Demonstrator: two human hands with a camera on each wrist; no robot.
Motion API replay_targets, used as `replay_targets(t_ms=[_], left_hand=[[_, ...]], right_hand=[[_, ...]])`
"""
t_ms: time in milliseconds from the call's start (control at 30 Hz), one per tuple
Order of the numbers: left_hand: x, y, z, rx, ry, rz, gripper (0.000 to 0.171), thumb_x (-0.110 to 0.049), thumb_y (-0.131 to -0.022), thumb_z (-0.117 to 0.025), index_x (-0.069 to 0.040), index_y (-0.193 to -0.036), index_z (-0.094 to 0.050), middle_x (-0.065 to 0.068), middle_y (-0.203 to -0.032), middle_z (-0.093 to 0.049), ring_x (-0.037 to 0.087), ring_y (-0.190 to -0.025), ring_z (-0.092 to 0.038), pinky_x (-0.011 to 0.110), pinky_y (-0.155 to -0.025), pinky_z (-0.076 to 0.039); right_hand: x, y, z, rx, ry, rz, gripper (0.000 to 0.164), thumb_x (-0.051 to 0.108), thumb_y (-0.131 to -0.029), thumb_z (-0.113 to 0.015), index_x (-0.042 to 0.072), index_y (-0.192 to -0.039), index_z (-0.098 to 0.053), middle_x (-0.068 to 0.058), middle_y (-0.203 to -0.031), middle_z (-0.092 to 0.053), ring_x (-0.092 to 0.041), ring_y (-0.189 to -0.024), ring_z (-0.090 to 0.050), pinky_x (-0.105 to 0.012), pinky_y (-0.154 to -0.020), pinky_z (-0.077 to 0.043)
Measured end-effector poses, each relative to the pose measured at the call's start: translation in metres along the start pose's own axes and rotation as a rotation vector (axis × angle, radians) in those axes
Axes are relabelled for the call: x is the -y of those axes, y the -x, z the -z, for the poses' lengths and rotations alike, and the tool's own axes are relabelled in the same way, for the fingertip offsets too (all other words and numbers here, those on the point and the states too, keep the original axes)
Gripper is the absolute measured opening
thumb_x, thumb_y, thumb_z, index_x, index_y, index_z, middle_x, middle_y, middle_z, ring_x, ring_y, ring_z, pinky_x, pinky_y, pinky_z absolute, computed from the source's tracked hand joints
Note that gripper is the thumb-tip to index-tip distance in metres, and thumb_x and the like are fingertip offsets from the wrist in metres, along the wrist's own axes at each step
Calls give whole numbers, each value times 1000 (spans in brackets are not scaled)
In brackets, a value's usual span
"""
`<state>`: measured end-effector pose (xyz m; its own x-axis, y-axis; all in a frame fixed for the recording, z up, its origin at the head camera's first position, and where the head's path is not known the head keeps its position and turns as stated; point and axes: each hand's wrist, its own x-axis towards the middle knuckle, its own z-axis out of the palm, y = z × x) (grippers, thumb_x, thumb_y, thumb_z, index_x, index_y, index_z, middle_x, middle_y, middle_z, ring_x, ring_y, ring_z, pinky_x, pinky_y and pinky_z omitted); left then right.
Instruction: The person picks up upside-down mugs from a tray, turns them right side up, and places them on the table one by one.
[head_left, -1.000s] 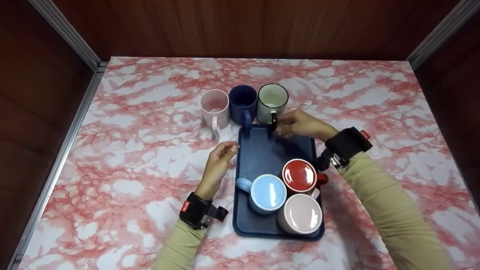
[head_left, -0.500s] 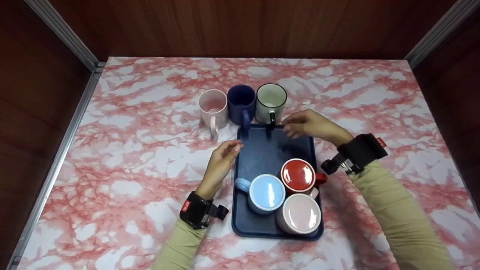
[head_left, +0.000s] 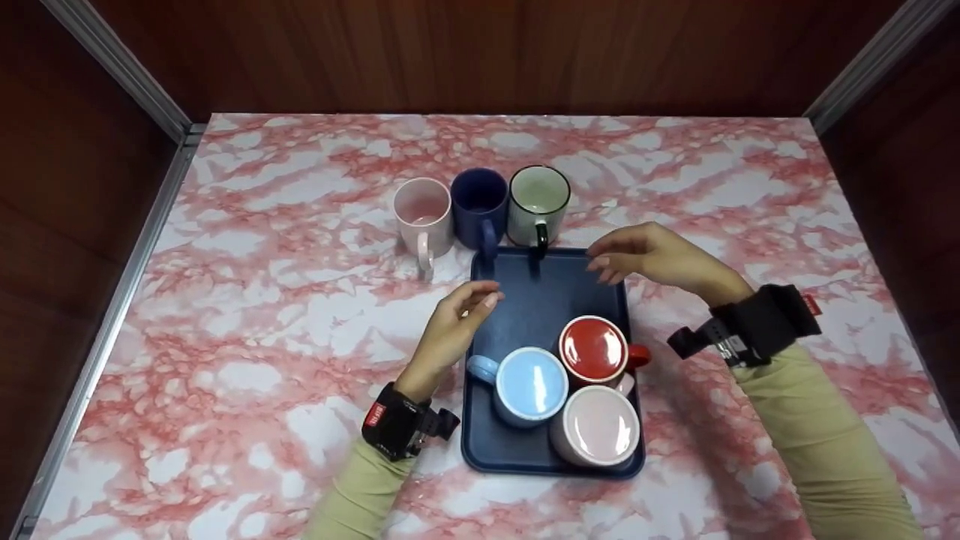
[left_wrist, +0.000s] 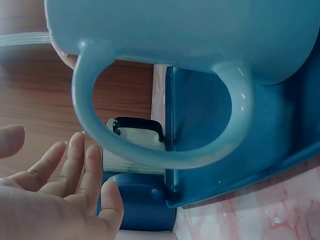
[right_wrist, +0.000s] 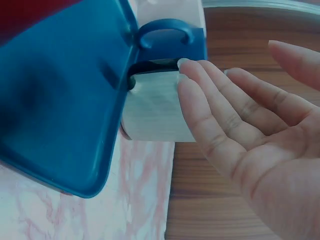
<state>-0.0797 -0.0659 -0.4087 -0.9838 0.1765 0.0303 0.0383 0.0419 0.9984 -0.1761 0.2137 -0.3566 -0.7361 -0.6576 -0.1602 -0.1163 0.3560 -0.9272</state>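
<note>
Red-and-white marbled desk [head_left: 255, 322], brown wood-grain walls [head_left: 480, 56]
Your left hand [head_left: 451, 324] and right hand [head_left: 661, 256] hover relaxed, holding nothing, by the blue tray [head_left: 525, 300] bearing three inverted mugs [head_left: 532, 384]; three upright mugs [head_left: 470, 225] stand beyond.

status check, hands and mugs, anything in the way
Left hand, right hand empty. Overturned on tray: light blue mug, red mug, one pink mug. Upright beyond it: another pink mug, navy mug, green mug. Nothing seen blocking hands.
</note>
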Motion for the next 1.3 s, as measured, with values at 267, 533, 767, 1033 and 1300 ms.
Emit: replay_targets(t_ms=[267, 533, 767, 1033, 1300], left_hand=[[-5, 2, -4, 64, -81, -37, 28, -12, -93, -52, 5, -114, -56, 19, -107, -62, 28, -103, -56, 33, -86, -42], [-7, 3, -9, 124, -126, -17, 28, -16, -93, -53, 3, -114, -57, 15, -109, -61, 21, -101, -56, 31, -82, -44], [-8, 5, -12, 167, -191, -12, 31, -20, -93, -53, 1, -115, -58, 10, -109, -62, 19, -102, -55, 35, -84, -42], [-7, 7, -13, 221, -239, -53, 29, -20, -93, -53, -1, -113, -59, 10, -108, -62, 19, -103, -55, 40, -90, -38], [-6, 8, -15, 237, -270, -55, 27, -19, -92, -55, -1, -111, -61, 10, -107, -63, 20, -102, -55, 44, -92, -37]], right_hand=[[1, 22, -3, 40, 64, 109, 23, 0, -91, -52, -14, -109, -56, -7, -94, -67, -16, -81, -64, -28, -70, -52], [-4, 46, -4, 179, 333, 233, 24, 3, -88, -59, -4, -110, -60, -13, -100, -65, -14, -86, -61, -24, -73, -49], [-8, 64, -7, 187, 456, 296, 25, -1, -83, -63, -4, -108, -60, -13, -96, -65, -12, -79, -59, -28, -65, -51], [-16, 75, -22, 93, 596, 268, 23, 2, -78, -68, 3, -101, -64, -4, -87, -64, -10, -70, -56, -28, -57, -49], [-23, 78, -45, -20, 734, 284, 20, 1, -72, -73, 5, -90, -65, -1, -82, -61, -15, -71, -55, -30, -61, -45]])
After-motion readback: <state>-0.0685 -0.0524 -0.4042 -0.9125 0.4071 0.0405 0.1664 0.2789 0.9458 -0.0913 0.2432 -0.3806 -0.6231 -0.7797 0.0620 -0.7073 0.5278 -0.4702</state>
